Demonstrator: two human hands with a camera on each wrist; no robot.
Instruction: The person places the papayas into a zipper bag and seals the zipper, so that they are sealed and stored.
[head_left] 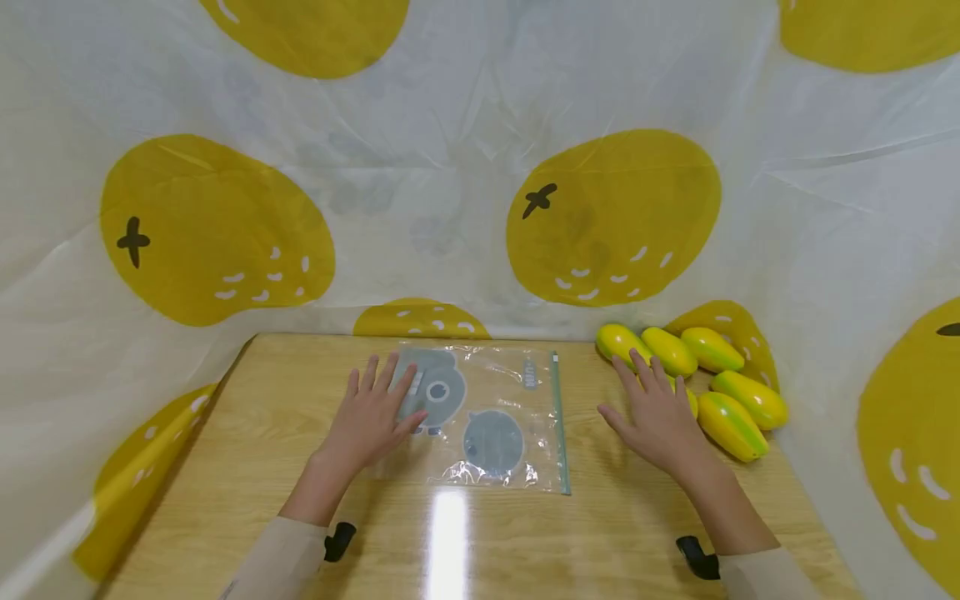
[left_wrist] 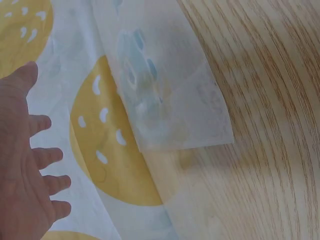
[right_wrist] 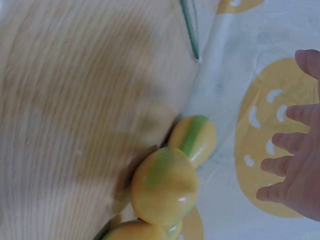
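A clear plastic zip bag (head_left: 495, 450) lies flat on the wooden table, with grey-blue cartoon prints and a green zip strip (head_left: 560, 425) along its right side. Over the bag's left part, my left hand (head_left: 367, 425) is spread with fingers extended, holding nothing; it covers some of the print. My right hand (head_left: 663, 425) is likewise spread and holds nothing, in front of several yellow-green, papaya-like fruits (head_left: 731, 427) at the table's back right. It partly hides some of them. In the right wrist view the fingers stand apart from the fruits (right_wrist: 165, 187).
A whitish cloth (head_left: 435, 217) printed with big yellow fruit hangs behind the table and along both sides. Bare wood of the table (head_left: 247, 417) shows left of the bag. Light glares off the tabletop at the front. Black straps (head_left: 340, 542) sit at both wrists.
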